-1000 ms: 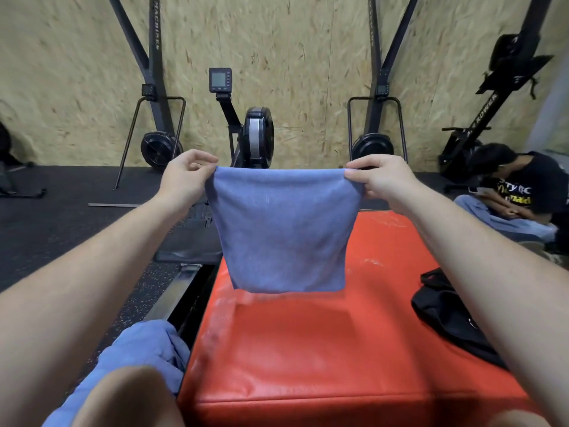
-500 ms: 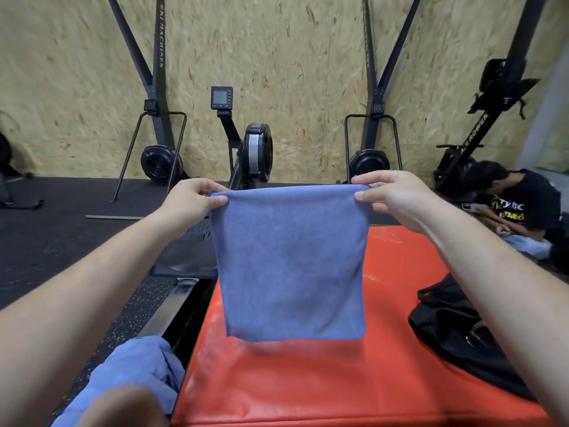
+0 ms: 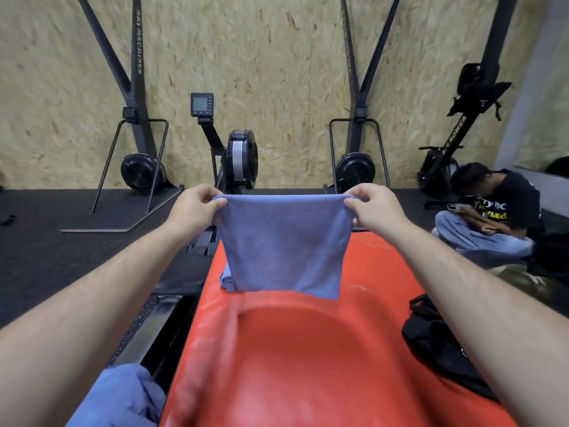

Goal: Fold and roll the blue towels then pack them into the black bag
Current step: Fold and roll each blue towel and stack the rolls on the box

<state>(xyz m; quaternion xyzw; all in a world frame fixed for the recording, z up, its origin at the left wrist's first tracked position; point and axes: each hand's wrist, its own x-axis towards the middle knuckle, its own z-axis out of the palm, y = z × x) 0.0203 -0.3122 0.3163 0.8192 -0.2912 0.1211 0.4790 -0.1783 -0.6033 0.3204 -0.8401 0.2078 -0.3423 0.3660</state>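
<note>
A blue towel (image 3: 284,245) hangs flat above the far end of a red mat (image 3: 292,365), pinched at its top corners by the left hand (image 3: 194,208) and the right hand (image 3: 375,208), fingers curled over the upper hem. Both arms stretch forward, level with each other. A black bag (image 3: 437,343) lies on the mat's right edge; more blue cloth (image 3: 123,399) sits at lower left.

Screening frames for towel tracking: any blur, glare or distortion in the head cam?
Head view: wide-angle stretch, forearms balloon toward the lower corners; held blue towel fairly sharp, near edge of the red mat and blue cloth bottom left soft; soft towel shadow on the mat, mild sheen, nothing blown out.
</note>
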